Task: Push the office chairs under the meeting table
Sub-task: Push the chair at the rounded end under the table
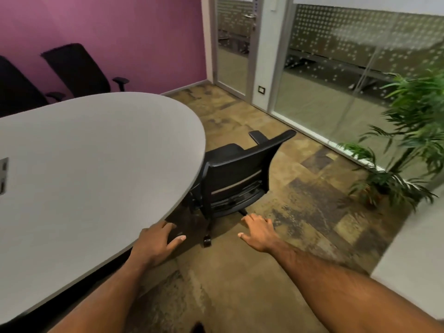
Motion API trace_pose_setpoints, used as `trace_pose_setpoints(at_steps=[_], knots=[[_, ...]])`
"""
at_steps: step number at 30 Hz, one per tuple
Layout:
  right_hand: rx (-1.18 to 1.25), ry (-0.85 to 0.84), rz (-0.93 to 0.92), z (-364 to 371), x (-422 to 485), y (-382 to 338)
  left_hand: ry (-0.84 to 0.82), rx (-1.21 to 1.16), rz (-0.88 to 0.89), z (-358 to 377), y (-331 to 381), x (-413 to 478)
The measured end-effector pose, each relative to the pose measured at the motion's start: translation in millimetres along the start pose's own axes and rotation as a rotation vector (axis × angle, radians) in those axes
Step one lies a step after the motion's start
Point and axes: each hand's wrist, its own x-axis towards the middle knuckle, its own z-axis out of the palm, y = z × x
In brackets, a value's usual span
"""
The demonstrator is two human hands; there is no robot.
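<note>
the black mesh-backed office chair point(236, 174) stands at the rounded end of the pale grey oval meeting table point(96, 159), its seat partly tucked beneath the tabletop edge and its backrest facing out toward the person. the backrest leans back away from the table, its top edge running from near the table rim out toward the glass wall, with one armrest showing past it on the far side. a castor of its base rests on the mottled brown carpet point(300, 212), just under the table's rim.

the left hand point(156, 243) reaches forward with fingers spread and loose, close by the table edge, gripping nothing. the right hand point(258, 233) is likewise spread flat, palm down, in the air just short of the chair's lower back and not touching it.

two more black high-backed chairs point(77, 70) sit across the table against the purple wall point(120, 32). a leafy green potted plant point(408, 140) stands to the right beside the frosted glass partition point(348, 68), well apart from the chair, with open carpet between.
</note>
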Motion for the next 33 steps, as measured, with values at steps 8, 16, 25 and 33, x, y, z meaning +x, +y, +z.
trace_pose_setpoints(at_steps=[8,16,25,33], knots=[[0.146,0.044,0.223,-37.9,24.7,56.3,-0.057,-0.199,0.017,9.5,39.1,93.9],[0.512,0.297,0.421,-95.8,78.4,92.4,0.14,-0.66,-0.107,-23.4,86.5,205.2],[0.972,0.43,0.515,-133.1,160.9,130.0,0.124,-1.191,-0.67,-37.5,124.0,283.5],[1.292,0.216,0.502,-170.2,243.4,173.0,0.037,-0.46,-0.527,-27.5,142.0,311.9]])
